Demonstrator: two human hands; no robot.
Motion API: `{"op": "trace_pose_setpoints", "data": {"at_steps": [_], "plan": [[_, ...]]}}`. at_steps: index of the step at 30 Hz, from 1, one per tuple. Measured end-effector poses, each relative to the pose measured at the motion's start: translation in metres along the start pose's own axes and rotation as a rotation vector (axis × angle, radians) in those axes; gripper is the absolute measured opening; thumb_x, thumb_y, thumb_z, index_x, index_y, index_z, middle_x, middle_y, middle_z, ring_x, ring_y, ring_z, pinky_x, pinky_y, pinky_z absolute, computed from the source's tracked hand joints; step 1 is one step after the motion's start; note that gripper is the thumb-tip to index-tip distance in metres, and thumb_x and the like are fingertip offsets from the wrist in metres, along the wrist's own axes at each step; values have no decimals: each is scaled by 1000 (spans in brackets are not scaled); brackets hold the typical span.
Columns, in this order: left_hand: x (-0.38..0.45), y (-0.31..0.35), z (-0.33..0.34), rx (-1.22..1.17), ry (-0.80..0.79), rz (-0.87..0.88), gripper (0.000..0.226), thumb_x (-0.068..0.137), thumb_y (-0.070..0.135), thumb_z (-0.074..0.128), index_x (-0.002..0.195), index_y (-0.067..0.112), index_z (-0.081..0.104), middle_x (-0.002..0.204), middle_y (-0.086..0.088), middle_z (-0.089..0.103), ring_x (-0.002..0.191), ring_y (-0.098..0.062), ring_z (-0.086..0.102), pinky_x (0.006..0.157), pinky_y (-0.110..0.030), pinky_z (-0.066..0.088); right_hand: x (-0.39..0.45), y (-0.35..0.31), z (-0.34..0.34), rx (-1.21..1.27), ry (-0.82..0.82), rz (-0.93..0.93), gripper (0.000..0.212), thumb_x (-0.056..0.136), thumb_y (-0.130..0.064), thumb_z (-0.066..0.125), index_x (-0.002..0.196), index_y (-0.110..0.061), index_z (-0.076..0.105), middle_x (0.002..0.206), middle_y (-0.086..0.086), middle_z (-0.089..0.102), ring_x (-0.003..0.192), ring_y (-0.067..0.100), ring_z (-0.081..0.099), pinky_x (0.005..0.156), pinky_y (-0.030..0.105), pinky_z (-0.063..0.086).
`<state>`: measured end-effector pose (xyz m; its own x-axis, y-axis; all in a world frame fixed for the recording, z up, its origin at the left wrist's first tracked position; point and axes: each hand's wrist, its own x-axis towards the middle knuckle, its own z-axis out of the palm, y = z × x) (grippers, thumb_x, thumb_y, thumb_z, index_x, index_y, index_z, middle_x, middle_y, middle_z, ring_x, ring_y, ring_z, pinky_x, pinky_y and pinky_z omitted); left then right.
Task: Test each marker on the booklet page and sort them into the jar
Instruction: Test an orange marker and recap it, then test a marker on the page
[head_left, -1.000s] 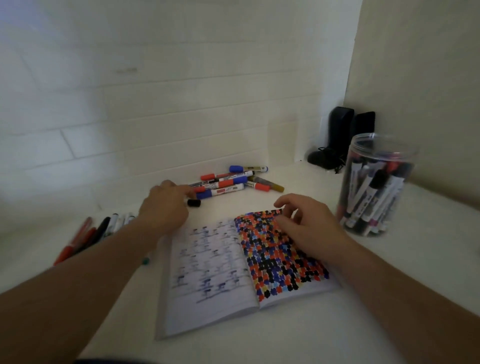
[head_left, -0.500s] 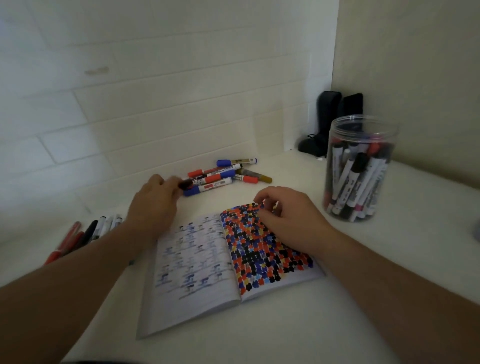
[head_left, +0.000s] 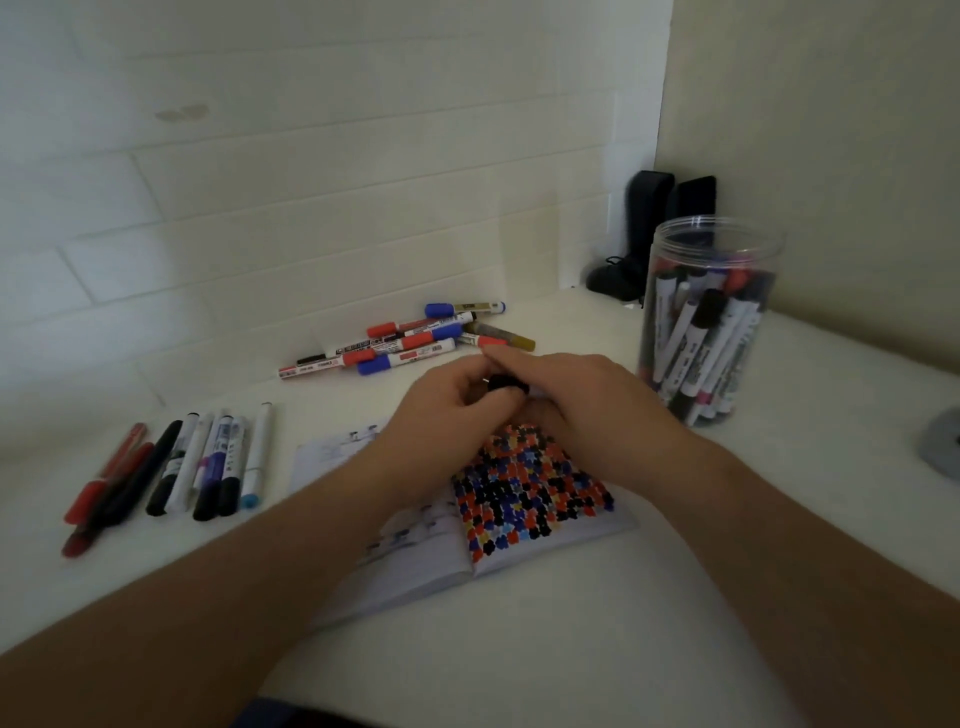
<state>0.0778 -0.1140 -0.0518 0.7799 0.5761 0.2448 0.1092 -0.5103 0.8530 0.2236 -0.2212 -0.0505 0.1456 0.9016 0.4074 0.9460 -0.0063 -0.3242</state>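
Left fingers: the left hand (head_left: 441, 410) curls its fingers round a black marker (head_left: 506, 385). Only the dark end shows.
Right fingers: the right hand (head_left: 576, 410) bends its fingers over the same marker from the other side. I think they pinch it, maybe to pull the cap, but the hands hide that part.
Where the marker is: in the air between both hands, just above the top edge of the booklet (head_left: 519, 499).
Booklet: thin soft paper, lying open and flat. The right page is full of small red, blue, black and orange blobs. The left page has faint blue marks.
What could go wrong: the cap may pop off fast and the wet tip could smear a hand or the white table (head_left: 623, 649). The page is nearly full, so a new mark may land on an old one.
Jar: the jar (head_left: 711, 322) is clear, round plastic, tall and open on top, with many markers inside. It stands near the right hand, and an elbow bump could tip it.
Other markers: a loose pile (head_left: 410, 343) behind the hands, smooth white tubes with red and blue caps. A row of markers (head_left: 202, 462) lies to the left.
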Motion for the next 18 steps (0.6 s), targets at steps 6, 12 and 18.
{"op": "trace_pose_setpoints", "data": {"at_steps": [6,12,18], "plan": [[-2,-19,-18,309,-17,39,12,96,36,65,106,39,70,90,16,73,85,-2,68,81,-29,55,0,3,5,-11,-116,130,25,101,-43,59,124,-36,66,99,-6,68,92,13,60,83,38,53],[-10,-33,-17,334,-87,77,20,95,35,50,94,33,70,79,10,69,75,-7,63,71,-37,53,-1,3,15,-35,-176,94,31,105,-51,43,120,-35,65,95,-11,66,84,7,58,77,36,53],[-10,-36,-17,344,-71,110,30,107,46,45,87,36,65,75,13,66,73,-6,61,67,-33,49,-6,4,19,-76,-158,27,29,101,-59,41,113,-41,61,86,-13,63,76,5,58,63,33,50]]}}
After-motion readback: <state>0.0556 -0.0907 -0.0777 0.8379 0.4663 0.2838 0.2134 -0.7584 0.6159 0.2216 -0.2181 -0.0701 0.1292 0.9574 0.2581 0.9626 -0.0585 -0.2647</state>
